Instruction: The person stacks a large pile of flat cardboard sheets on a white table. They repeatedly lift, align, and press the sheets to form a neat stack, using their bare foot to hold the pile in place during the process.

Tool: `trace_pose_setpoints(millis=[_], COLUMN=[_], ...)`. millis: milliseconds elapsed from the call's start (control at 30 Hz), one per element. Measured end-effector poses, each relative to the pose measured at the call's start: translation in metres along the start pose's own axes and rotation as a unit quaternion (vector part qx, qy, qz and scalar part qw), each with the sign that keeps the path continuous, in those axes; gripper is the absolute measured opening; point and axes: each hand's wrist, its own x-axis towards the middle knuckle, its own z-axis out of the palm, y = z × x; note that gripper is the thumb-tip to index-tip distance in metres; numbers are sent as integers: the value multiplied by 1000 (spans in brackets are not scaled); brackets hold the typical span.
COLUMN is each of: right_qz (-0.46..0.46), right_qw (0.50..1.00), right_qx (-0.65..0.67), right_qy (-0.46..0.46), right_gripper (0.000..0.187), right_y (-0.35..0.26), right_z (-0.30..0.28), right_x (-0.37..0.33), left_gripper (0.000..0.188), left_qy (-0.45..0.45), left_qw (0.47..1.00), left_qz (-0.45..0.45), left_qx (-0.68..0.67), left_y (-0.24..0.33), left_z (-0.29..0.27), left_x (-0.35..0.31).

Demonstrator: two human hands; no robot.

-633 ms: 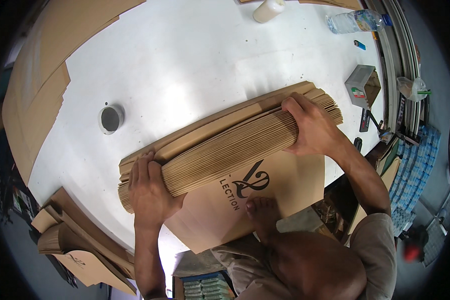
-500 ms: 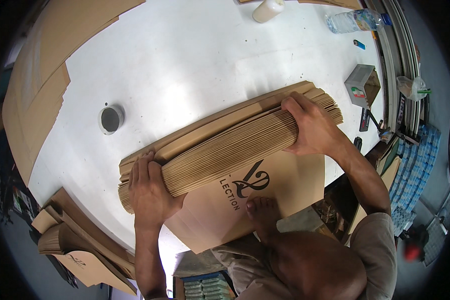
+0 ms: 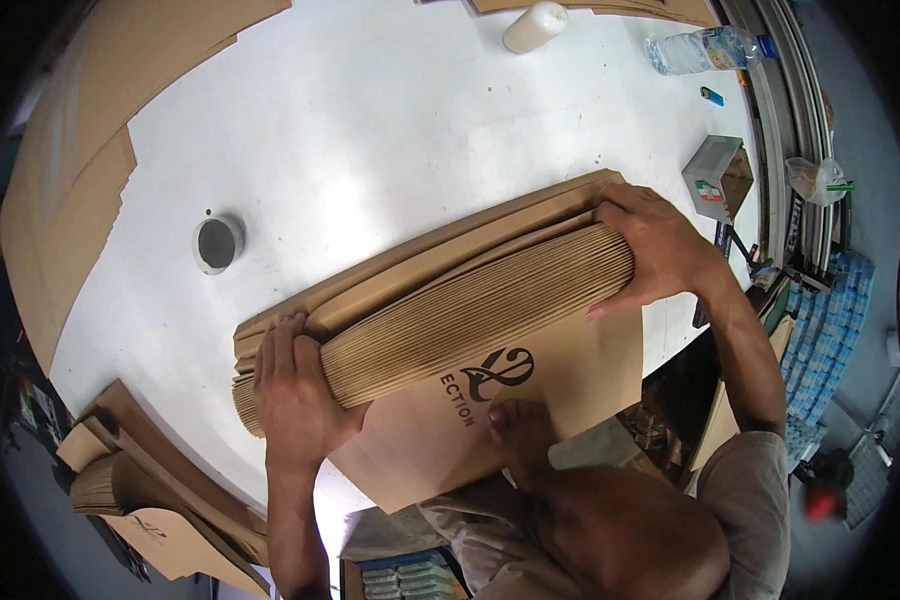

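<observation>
A thick stack of brown kraft paper bags (image 3: pixel 480 295) lies aslant on the white table, its many folded edges bunched into a ridge. The top sheet's printed face slopes toward me, with dark lettering and a logo. My left hand (image 3: pixel 298 395) is closed around the left end of the ridge, fingers over the far side and thumb on the near side. At the right end my right hand (image 3: pixel 655 245) grips the same stack, fingers over the top and thumb along the front. My bare foot (image 3: pixel 518 425) rests against the printed face.
Another bundle of brown paper bags (image 3: pixel 135 480) lies at the lower left. A round hole (image 3: pixel 218 245) pierces the white table (image 3: pixel 370 130). Cardboard sheets (image 3: pixel 70 170) cover its left side. Far right are a white bottle (image 3: pixel 535 27), water bottle (image 3: pixel 710 50), lighter (image 3: pixel 711 96) and grey box (image 3: pixel 718 178).
My right hand has shifted slightly right and down, wrapping the ridge's right end, which now lies more under the hand. My left hand stays nearly in place. The view has shifted slightly.
</observation>
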Motion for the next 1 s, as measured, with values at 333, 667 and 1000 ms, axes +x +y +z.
trace_pose_setpoints(millis=[333,667,1000], right_qz=[79,106,3], right_qw=[996,992,998], right_qx=[21,-41,38], right_qy=[-35,-59,-44], right_gripper=[94,91,90], right_y=[-6,25,8], right_z=[-13,-19,-16], right_x=[-4,-24,-5], left_gripper=[80,78,71], left_qy=[0,9,3], left_qw=[1000,1000,1000], left_qz=[1,10,-9], left_qx=[-4,14,-24], left_y=[0,-1,2], left_z=[-3,1,-2], left_x=[-7,-8,-3])
